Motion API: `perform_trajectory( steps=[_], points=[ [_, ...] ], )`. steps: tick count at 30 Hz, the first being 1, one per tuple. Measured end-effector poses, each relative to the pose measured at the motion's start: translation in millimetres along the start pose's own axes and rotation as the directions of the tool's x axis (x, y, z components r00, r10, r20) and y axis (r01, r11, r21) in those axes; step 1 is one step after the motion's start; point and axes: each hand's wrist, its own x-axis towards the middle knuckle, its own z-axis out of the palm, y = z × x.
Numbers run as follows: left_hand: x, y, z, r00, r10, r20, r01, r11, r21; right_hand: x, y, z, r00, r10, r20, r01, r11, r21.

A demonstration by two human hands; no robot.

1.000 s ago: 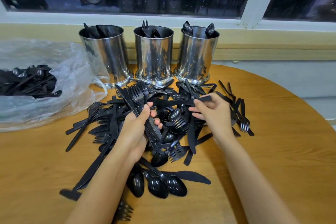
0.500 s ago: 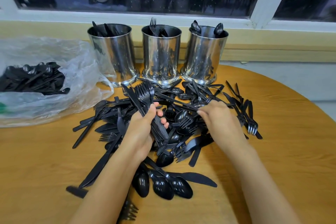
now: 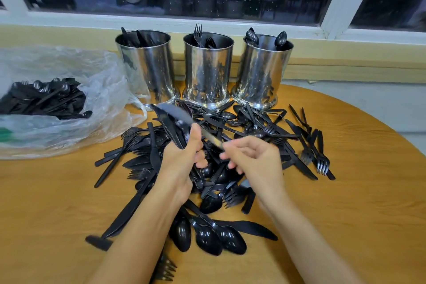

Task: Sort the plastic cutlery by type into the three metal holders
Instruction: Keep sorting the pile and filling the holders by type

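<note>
While the right hand [image 3: 253,157] had been digging low in the pile [image 3: 253,127] a second before, it was now lifted up over it. Its fingers were curled, and they seemed to pinch the end of a blurred knife [image 3: 182,115]. The knife pointed far and left, toward the bundle [image 3: 167,122]. The left hand [image 3: 182,159] gripped that bundle tight with its thumb up, in the same spot as before, near the foot of the left holder [image 3: 147,67]. I think one more piece was joining the bundle, and the bundle could soon go into a holder. Most of the job was not done, since the pile on the table [image 3: 345,191] was big.

The three holders were shiny metal cans, round and tall, and they stood in a row at the far edge. Knives stood in the left holder, forks in the middle holder [image 3: 207,69] and spoons in the right holder [image 3: 262,71]. All the cutlery was black plastic, thin and smooth. Three spoons [image 3: 207,235] near the arms had glossy round bowls. A crinkly clear bag [image 3: 96,90] at the left held more black pieces. The table was round, smooth wood.
</note>
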Motion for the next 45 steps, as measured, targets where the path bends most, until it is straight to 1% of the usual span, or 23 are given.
perform_trajectory(
  steps=[3,6,8,10,12,14,16,17,19,20,23,25,28,31,32,34,36,38,42,45],
  points=[
    [1.2,1.8,-1.8,0.998,-0.045,-0.047,0.050,0.992,0.112,-4.1,3.5,6.7,0.982,-0.014,0.190,0.032,0.995,-0.096],
    [4.0,-0.8,-4.7,0.998,-0.051,-0.029,0.054,0.995,0.081,-5.9,6.7,6.0,0.956,-0.071,0.283,0.137,0.966,-0.220],
    [5.6,-3.6,-5.6,1.000,-0.024,-0.007,0.025,0.992,0.121,-2.4,3.1,2.4,0.964,-0.095,0.249,0.157,0.958,-0.241],
    [5.4,-6.8,-4.7,1.000,-0.008,0.024,0.003,0.983,0.183,5.5,-5.0,-1.5,0.980,-0.142,0.141,0.170,0.962,-0.213],
    [3.1,-8.6,-1.9,0.998,0.023,0.053,-0.035,0.972,0.234,14.4,-18.5,1.0,0.974,-0.211,0.080,0.225,0.943,-0.244],
    [-1.3,-7.5,2.9,0.993,0.073,0.089,-0.094,0.959,0.268,20.6,-32.1,12.6,0.962,-0.251,0.107,0.273,0.901,-0.338],
    [-5.2,-6.3,6.6,0.982,0.133,0.136,-0.172,0.928,0.329,25.1,-42.0,27.9,0.959,-0.231,0.164,0.281,0.852,-0.443],
    [-6.8,-5.6,7.5,0.976,0.154,0.152,-0.199,0.914,0.353,27.5,-45.3,34.7,0.957,-0.221,0.187,0.287,0.811,-0.510],
    [-8.8,-4.0,6.8,0.974,0.162,0.159,-0.210,0.905,0.370,31.9,-49.7,44.2,0.951,-0.217,0.218,0.306,0.740,-0.599],
    [-9.2,-3.0,5.9,0.973,0.160,0.165,-0.211,0.903,0.374,34.6,-51.2,46.4,0.952,-0.211,0.220,0.303,0.743,-0.597],
    [-9.0,-0.6,4.5,0.969,0.150,0.197,-0.213,0.911,0.353,40.8,-54.5,42.8,0.962,-0.130,0.240,0.230,0.858,-0.459],
    [-9.2,0.9,5.3,0.973,0.111,0.203,-0.167,0.943,0.286,42.6,-56.7,35.1,0.960,-0.075,0.271,0.176,0.912,-0.372],
    [-10.9,2.2,5.5,0.969,0.074,0.237,-0.132,0.962,0.238,42.2,-60.0,27.6,0.937,-0.033,0.349,0.147,0.941,-0.305],
    [-8.8,1.1,3.5,0.965,0.075,0.250,-0.150,0.943,0.297,41.9,-57.4,29.9,0.920,-0.042,0.390,0.192,0.916,-0.353],
    [-8.2,1.3,3.3,0.965,0.072,0.251,-0.150,0.940,0.308,41.7,-56.9,31.3,0.921,-0.050,0.387,0.205,0.906,-0.370],
    [-8.4,3.0,3.5,0.966,0.063,0.250,-0.131,0.955,0.266,42.8,-55.6,31.9,0.930,-0.062,0.362,0.202,0.910,-0.361],
    [-8.0,5.2,3.0,0.966,0.077,0.247,-0.126,0.973,0.191,43.3,-57.5,31.1,0.941,-0.073,0.329,0.176,0.939,-0.296],
    [-7.2,5.9,1.9,0.965,0.085,0.248,-0.128,0.979,0.160,42.7,-61.0,28.9,0.949,-0.083,0.305,0.157,0.961,-0.227],
    [-7.9,6.5,1.3,0.961,0.080,0.263,-0.095,0.994,0.045,44.7,-61.0,26.4,0.958,-0.121,0.260,0.166,0.973,-0.159],
    [-7.2,7.1,0.1,0.968,0.070,0.243,-0.062,0.997,-0.039,48.8,-61.7,21.5,0.975,-0.146,0.168,0.157,0.986,-0.057]
  ],
)
